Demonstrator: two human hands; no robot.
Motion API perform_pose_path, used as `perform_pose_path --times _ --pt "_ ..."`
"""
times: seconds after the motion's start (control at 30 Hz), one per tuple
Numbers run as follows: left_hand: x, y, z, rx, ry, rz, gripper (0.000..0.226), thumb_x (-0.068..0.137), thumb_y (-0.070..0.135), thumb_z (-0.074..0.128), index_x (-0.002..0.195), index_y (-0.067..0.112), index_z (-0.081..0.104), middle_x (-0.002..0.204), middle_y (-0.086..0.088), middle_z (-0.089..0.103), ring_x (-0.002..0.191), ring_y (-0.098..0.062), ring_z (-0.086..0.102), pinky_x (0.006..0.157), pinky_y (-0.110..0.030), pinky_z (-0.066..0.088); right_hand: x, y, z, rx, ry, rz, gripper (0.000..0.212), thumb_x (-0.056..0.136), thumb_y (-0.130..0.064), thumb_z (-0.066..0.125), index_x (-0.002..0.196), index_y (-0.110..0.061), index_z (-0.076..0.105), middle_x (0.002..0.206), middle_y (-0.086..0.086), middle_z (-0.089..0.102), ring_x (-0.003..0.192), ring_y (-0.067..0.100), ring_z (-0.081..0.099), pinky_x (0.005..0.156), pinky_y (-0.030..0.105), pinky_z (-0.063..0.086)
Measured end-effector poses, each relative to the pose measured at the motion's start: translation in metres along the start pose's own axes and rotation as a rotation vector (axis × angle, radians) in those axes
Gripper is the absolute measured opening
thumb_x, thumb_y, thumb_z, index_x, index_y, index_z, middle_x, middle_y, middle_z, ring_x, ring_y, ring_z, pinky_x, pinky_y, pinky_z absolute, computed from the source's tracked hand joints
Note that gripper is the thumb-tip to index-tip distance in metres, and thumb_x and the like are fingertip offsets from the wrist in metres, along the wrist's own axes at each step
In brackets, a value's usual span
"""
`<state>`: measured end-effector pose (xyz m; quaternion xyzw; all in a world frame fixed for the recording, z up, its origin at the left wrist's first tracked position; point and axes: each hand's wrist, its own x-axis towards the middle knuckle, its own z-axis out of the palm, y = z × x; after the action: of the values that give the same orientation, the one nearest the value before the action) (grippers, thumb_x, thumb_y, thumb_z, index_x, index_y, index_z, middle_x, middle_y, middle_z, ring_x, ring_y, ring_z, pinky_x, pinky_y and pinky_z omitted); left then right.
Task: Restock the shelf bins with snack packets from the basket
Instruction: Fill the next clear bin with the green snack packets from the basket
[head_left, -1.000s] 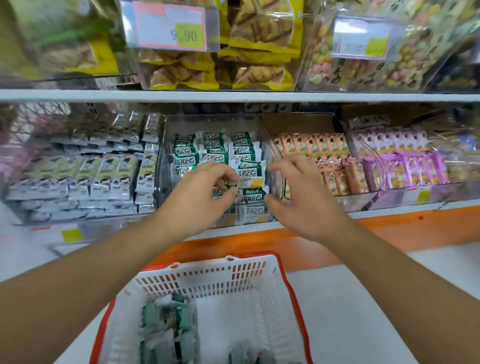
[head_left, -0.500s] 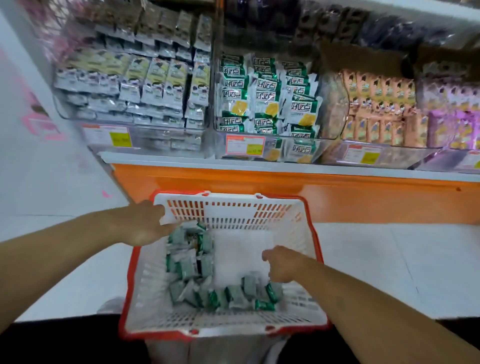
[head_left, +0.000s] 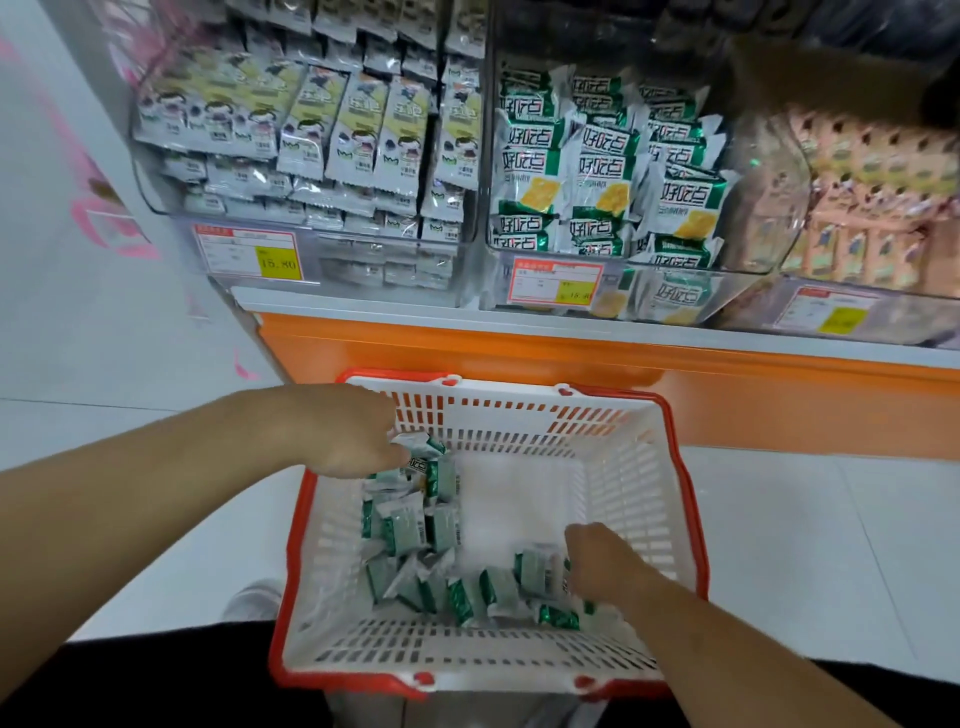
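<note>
Two hands in slotted plastic basket (head_left: 618, 431), crinkly foil packets (head_left: 410, 530)

Both hands (head_left: 343, 434) in the basket (head_left: 680, 483) — among green packets (head_left: 410, 530)

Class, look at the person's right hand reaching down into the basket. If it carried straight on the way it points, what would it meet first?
The right hand would most likely meet the green-and-white snack packets along the basket's near side; its fingertips seem already among them, though depth is unclear.
</note>
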<state>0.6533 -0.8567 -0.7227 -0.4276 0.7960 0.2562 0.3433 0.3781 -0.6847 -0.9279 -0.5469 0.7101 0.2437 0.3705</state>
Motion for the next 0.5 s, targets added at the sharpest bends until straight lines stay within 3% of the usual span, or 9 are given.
perform_pose_path --times 0.03,0.1,0.2,0.37,0.43,0.5 --pt "-0.004 0.005 -0.006 0.01 0.002 0.031 0.054 0.106 0.056 0.04 0.14 0.016 0.054 0.138 -0.007 0.061 0.119 -0.024 0.061 0.101 -0.036 0.051 -0.003 -0.001 -0.017 0.068 -0.005 -0.013 0.018 0.095 -0.006 0.059 0.088 -0.018 0.047 0.09 -0.001 0.05 0.093 0.023 0.062 0.058 0.022 0.04" --pt "-0.013 0.016 -0.017 -0.006 -0.002 0.089 0.049 0.106 0.055 0.042 0.134 0.019 0.058 0.133 -0.002 0.063 0.116 -0.022 0.061 0.099 -0.035 0.051 -0.018 -0.009 -0.061 0.253 -0.016 -0.049 0.02 0.09 -0.007 0.07 0.104 -0.016 0.057 0.106 0.002 0.06 0.1 0.024 0.066 0.068 0.03 0.053" --pt "-0.02 0.026 -0.029 -0.065 0.026 0.168 0.039 0.103 0.057 0.047 0.117 0.023 0.059 0.12 0.007 0.063 0.106 -0.016 0.059 0.094 -0.031 0.049 -0.056 -0.024 -0.131 0.469 -0.006 -0.16 0.036 0.09 -0.009 0.078 0.122 -0.02 0.065 0.121 0.002 0.066 0.095 0.022 0.073 0.078 0.034 0.064" --pt "-0.039 0.047 -0.045 -0.216 0.113 0.224 0.054 0.096 0.064 0.056 0.138 0.03 0.053 0.131 0.01 0.06 0.111 -0.013 0.059 0.098 -0.033 0.05 -0.143 -0.04 -0.212 0.709 0.117 -0.418 0.046 0.09 0.003 0.077 0.123 -0.027 0.067 0.115 0.004 0.066 0.095 0.026 0.074 0.082 0.039 0.064" --pt "-0.045 0.054 -0.047 -0.392 0.138 0.302 0.043 0.093 0.064 0.062 0.124 0.035 0.061 0.12 0.009 0.068 0.102 -0.013 0.067 0.095 -0.038 0.056 -0.172 -0.042 -0.228 0.811 0.167 -0.508 0.052 0.09 0.004 0.076 0.125 -0.033 0.068 0.116 0.011 0.061 0.092 0.025 0.07 0.082 0.036 0.061" --pt "-0.048 0.062 -0.049 -0.74 0.151 0.426 0.026 0.095 0.046 0.07 0.116 0.031 0.068 0.107 0.002 0.076 0.094 -0.012 0.074 0.088 -0.038 0.062 -0.191 -0.046 -0.236 0.877 0.24 -0.553 0.045 0.09 0.006 0.075 0.121 -0.027 0.069 0.12 0.02 0.06 0.091 0.026 0.071 0.078 0.033 0.06"
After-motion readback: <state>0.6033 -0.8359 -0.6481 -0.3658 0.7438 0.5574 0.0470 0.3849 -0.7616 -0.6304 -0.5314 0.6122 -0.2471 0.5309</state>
